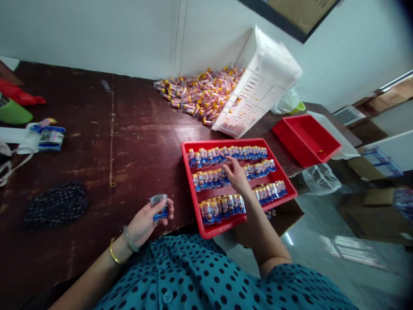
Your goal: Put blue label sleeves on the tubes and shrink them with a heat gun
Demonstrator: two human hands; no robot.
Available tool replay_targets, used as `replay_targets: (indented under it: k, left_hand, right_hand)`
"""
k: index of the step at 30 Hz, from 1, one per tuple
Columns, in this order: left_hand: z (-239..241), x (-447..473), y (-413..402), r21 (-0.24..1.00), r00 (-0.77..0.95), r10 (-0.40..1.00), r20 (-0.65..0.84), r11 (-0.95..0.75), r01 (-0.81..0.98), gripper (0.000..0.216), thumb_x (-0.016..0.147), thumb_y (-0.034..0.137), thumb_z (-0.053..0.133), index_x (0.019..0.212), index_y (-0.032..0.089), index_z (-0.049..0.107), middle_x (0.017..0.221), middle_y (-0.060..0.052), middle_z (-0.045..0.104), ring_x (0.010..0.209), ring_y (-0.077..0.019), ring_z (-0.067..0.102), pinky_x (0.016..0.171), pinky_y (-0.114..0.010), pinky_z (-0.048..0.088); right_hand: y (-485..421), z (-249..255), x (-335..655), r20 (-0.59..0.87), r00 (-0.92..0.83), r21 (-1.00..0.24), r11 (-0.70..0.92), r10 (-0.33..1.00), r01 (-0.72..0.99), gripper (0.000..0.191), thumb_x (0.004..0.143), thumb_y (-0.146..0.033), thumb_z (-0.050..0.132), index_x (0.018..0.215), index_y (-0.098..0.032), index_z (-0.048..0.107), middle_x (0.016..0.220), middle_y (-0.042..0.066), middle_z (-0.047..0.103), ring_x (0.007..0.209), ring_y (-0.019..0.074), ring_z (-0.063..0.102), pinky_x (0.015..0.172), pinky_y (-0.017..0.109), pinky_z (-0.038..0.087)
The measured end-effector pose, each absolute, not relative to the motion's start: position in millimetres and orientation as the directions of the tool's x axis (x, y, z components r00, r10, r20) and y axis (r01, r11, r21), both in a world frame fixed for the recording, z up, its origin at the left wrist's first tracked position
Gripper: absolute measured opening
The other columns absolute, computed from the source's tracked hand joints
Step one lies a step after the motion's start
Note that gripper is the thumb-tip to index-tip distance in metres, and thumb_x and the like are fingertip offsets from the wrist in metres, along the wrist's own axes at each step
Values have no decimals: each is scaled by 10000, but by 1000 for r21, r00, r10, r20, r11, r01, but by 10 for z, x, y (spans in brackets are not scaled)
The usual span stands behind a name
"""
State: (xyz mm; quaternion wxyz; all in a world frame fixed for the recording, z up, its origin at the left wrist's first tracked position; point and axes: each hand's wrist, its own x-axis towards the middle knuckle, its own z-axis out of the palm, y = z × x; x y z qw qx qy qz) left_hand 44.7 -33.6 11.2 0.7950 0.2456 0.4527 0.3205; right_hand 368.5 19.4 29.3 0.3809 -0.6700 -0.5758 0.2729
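My left hand [151, 215] is closed round a small stack of blue printed plastic packets [159, 208], held between thumb and fingers over the table's front edge. Over the middle of the red tray [206, 232] is my right hand [236, 175], its fingers curled together beside the middle row. Whatever may be between those fingertips is too small to tell. Three rows of small yellow-capped tubes [211, 177] with blue printed wrapping stand packed in the tray, and my right hand and forearm hide part of them.
Behind the tray, a tilted white basket [258, 82] leans by a heap of pink, yellow-capped tubes [206, 92]. At the right sits another red tray [306, 137]. Blue packets [52, 137] and a dark patterned cloth [56, 206] lie on the table's left. Cardboard boxes [371, 215] stand on the floor.
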Motion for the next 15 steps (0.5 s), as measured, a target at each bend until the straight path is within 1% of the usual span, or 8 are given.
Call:
replay_targets:
  k: [2,4,5,8,11,13,14,15]
  left_hand:
    - [108,414,-323,686,372,731,-572,675,-273,318,780,407,725,967,154,677,762,-34,634,648,-146,587,473,-213,420]
    - [108,390,-306,692,352,741,-572,666,-278,371,785,410,720,1057,164,664,778,-32,641,644,-142,577,479,-215,421]
    - [106,377,-295,692,341,746,-572,662,-287,388,781,409,724,1076,164,661,789,-34,646,653,-142,577,498,-221,436]
    - [82,320,-265,683,327,747,-579,664,-305,363,751,419,749,981,148,677,792,-41,652,673,-150,588,539,-236,465]
    - [36,252,-246,682,351,731,-585,677,-275,365,723,459,757,895,147,676,761,-49,656,640,-163,592,468,-229,415]
    - [-6,219,-232,689,354,729,-586,678,-256,402,711,491,757,910,150,683,743,-53,655,630,-169,589,442,-228,384]
    - [-32,208,-221,692,343,735,-586,673,-260,426,699,497,765,938,153,690,742,-50,653,640,-169,587,455,-230,393]
    - [-61,198,-205,695,326,743,-584,666,-272,457,684,496,779,980,158,695,748,-45,651,660,-167,587,485,-234,416]
  right_hand:
    - [248,224,3719,71,133,-702,-46,989,711,478,876,-389,592,1297,-168,537,933,64,649,741,180,590,740,351,487]
    - [299,175,3682,125,116,-614,-15,985,789,448,868,-365,603,1266,-160,578,1007,98,645,778,196,600,784,374,489]
    - [332,168,3659,156,120,-590,-5,980,808,418,869,-353,601,1238,-156,601,1025,109,643,788,199,602,796,374,491]
    - [487,222,3611,192,114,-582,19,975,813,317,886,-321,579,1146,-156,652,991,103,663,801,195,616,803,350,496]
    - [755,334,3524,183,15,-626,104,983,773,255,897,-311,569,1074,-164,678,918,76,688,769,177,629,759,313,501]
    - [1035,390,3383,179,-81,-651,179,981,738,234,898,-309,576,1049,-167,686,886,65,698,745,166,636,720,292,504]
    - [1215,406,3281,184,-134,-646,223,974,730,226,899,-303,579,1044,-168,690,893,66,702,756,165,643,719,287,507]
    - [1423,416,3162,182,-193,-611,265,964,746,226,906,-299,576,1055,-171,689,924,70,707,793,166,652,738,285,509]
